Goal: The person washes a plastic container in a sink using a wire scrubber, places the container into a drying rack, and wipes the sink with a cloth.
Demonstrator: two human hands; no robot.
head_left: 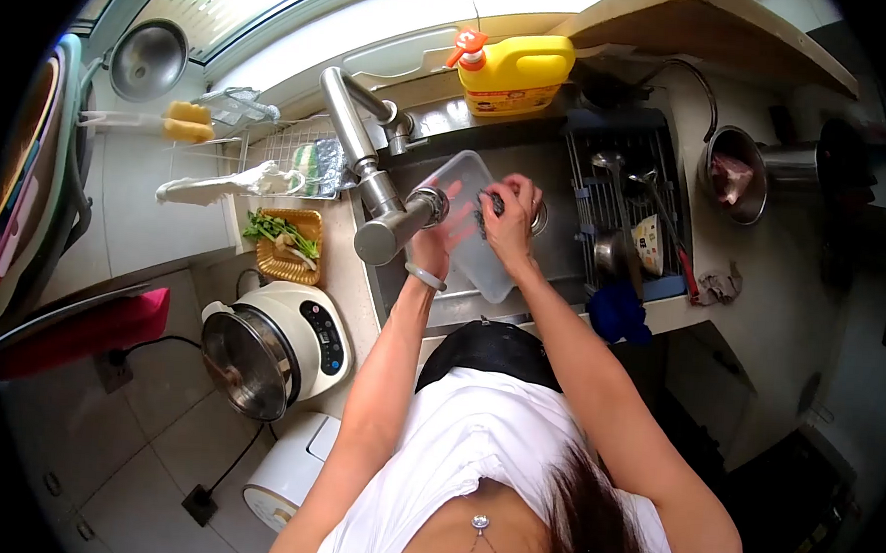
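A translucent plastic container is tilted over the metal sink. My left hand, with a bracelet at the wrist, supports it from the left side, its fingers seen partly through the plastic. My right hand is closed on a dark scrubber and presses it against the container's right side. The metal faucet hangs over the sink, just left of the container and close above my left hand.
Behind the sink stands a yellow jug. A dish rack with utensils is at the right, beyond it a pot with meat. Left are a basket of greens, a wire rack and a cooker.
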